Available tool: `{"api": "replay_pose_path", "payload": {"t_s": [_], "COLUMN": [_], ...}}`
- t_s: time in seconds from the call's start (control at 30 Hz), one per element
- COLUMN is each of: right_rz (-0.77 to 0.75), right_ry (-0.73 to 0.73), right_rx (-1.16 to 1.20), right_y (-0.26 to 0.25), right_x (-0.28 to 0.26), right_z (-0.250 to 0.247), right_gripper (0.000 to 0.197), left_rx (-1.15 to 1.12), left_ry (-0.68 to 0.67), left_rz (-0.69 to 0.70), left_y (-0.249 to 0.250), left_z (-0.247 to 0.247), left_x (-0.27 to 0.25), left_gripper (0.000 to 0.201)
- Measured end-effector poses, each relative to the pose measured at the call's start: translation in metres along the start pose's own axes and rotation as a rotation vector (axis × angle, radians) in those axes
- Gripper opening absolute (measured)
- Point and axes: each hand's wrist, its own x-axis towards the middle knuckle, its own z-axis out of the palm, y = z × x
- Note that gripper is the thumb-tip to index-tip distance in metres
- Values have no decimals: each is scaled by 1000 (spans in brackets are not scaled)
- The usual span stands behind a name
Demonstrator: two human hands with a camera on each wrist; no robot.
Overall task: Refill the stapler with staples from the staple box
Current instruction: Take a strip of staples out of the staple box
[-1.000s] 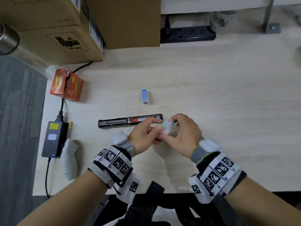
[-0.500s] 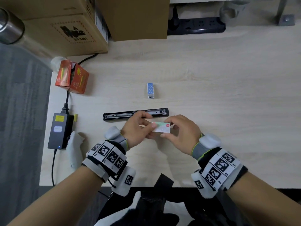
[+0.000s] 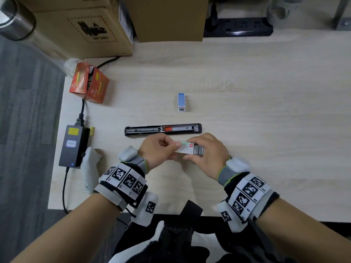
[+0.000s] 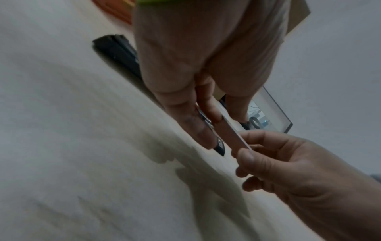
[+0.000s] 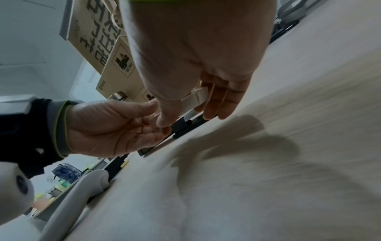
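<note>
Just above the table's near middle I hold a small white staple box (image 3: 184, 149) with a red mark, lying level between both hands. My left hand (image 3: 173, 149) pinches its left end. My right hand (image 3: 192, 155) grips its right end, thumb below and fingers on top, where a grey block of staples (image 3: 199, 150) sticks out. The black stapler (image 3: 163, 128) lies opened flat just beyond my hands, its metal channel and orange pusher facing up. The left wrist view shows the box (image 4: 230, 132) pinched edge-on, and the right wrist view shows it (image 5: 195, 97) under my fingers.
A small blue dotted box (image 3: 181, 101) stands beyond the stapler. An orange carton (image 3: 88, 84), a power adapter (image 3: 73, 145) with its cable and a white controller (image 3: 91, 168) sit along the left edge. Cardboard boxes (image 3: 85, 25) and a power strip (image 3: 239, 28) line the back.
The staple box has been turned from tilted to level between my hands, and the grey staples now stick out of its right end. The stapler has not moved.
</note>
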Motion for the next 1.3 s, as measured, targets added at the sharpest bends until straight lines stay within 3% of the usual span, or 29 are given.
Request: {"api": "replay_pose_path", "payload": {"t_s": [0.07, 0.17, 0.27, 0.43, 0.6, 0.93, 1.07, 1.3], "right_rz": [12, -31, -62, -49, -77, -40, -20, -52], "right_ry": [-1, 17, 21, -3, 15, 86, 99, 74], "right_rx": [-16, -38, -40, -76, -138, -160, -167, -66], "right_y": [4, 8, 5, 12, 17, 27, 27, 19], "right_x": [2, 3, 2, 3, 1, 4, 3, 1], "right_z": [-1, 3, 8, 3, 1, 2, 4, 3], "right_gripper": [41, 38, 37, 55, 40, 38, 39, 38], "left_rx": [209, 519, 769, 782, 755, 881, 946, 870], "left_ry": [62, -76, -189, -104, -58, 47, 59, 48], "left_rz": [102, 357, 502, 514, 576, 618, 660, 735], "left_y": [1, 3, 0, -7, -22, -34, -34, -26], "left_z": [-5, -4, 2, -1, -10, -35, -30, -4], "left_x": [2, -2, 0, 3, 6, 12, 7, 4], "left_gripper": [26, 59, 67, 45, 34, 41, 57, 53]}}
